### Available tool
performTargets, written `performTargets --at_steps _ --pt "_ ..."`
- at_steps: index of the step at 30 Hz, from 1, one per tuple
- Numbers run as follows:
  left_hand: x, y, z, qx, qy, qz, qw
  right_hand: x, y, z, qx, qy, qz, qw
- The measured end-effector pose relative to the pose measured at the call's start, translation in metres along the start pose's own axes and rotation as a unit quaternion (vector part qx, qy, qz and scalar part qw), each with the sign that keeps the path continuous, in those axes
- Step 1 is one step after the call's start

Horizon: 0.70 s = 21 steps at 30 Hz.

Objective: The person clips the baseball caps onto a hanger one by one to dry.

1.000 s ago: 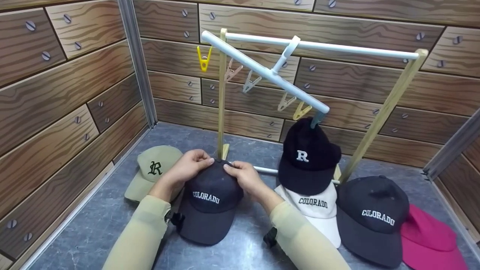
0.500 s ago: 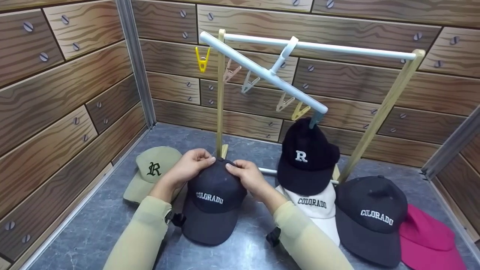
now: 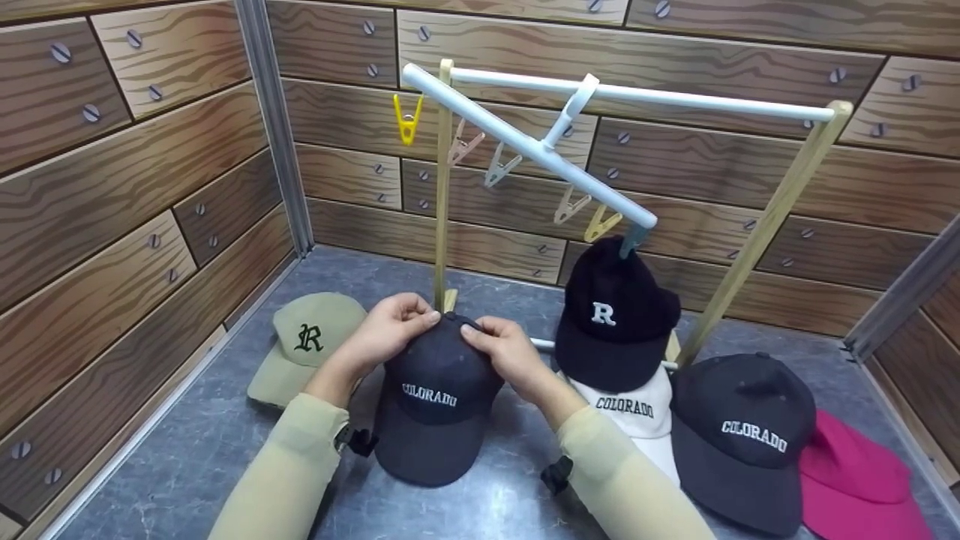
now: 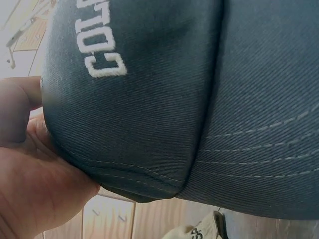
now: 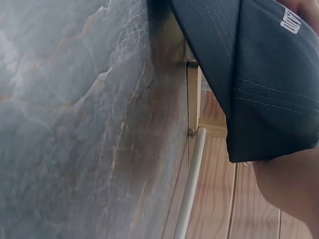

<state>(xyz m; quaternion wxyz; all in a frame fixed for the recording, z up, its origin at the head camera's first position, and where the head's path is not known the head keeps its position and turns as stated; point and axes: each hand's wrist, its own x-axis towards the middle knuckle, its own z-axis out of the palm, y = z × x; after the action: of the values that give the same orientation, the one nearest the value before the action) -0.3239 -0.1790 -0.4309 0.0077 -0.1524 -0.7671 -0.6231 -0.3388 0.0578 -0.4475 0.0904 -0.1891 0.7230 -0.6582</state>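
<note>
Both hands hold a dark navy baseball cap [image 3: 439, 375] by the top of its crown, its white COLORADO lettering facing the head camera and its brim hanging down. The left hand [image 3: 390, 330] pinches the crown's left side between thumb and fingers. On the opposite side, the right hand [image 3: 514, 356] pinches the crown too; its fingertips behind the cloth are hidden. In the left wrist view the cap's front panel and brim [image 4: 264, 109] fill most of the frame. The right wrist view has the cap [image 5: 274, 89] raised off the tabletop.
A white hanger bar [image 3: 525, 142] with several clothespins hangs on a wooden-post rack [image 3: 442, 210]. One clothespin grips a black R cap [image 3: 607, 337]. A khaki cap [image 3: 300, 345] lies left; white [image 3: 630, 405], dark COLORADO [image 3: 742, 442] and magenta [image 3: 855, 472] caps lie right.
Both hands have carried the navy cap a little to the right and slightly upward, keeping the same pinch on its crown. The rack and other caps stay put.
</note>
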Motion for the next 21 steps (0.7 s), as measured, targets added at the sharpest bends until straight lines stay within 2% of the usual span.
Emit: performTargets --at_steps 12,21 --pt "0.001 0.011 0.01 0.013 0.016 0.006 0.9998 -0.004 -0.01 -0.012 -0.019 -0.011 -0.016 0.9996" --pt "0.004 0.016 0.018 0.003 0.03 0.028 0.9991 -0.005 -0.017 -0.021 -0.027 -0.011 -0.028 0.9992"
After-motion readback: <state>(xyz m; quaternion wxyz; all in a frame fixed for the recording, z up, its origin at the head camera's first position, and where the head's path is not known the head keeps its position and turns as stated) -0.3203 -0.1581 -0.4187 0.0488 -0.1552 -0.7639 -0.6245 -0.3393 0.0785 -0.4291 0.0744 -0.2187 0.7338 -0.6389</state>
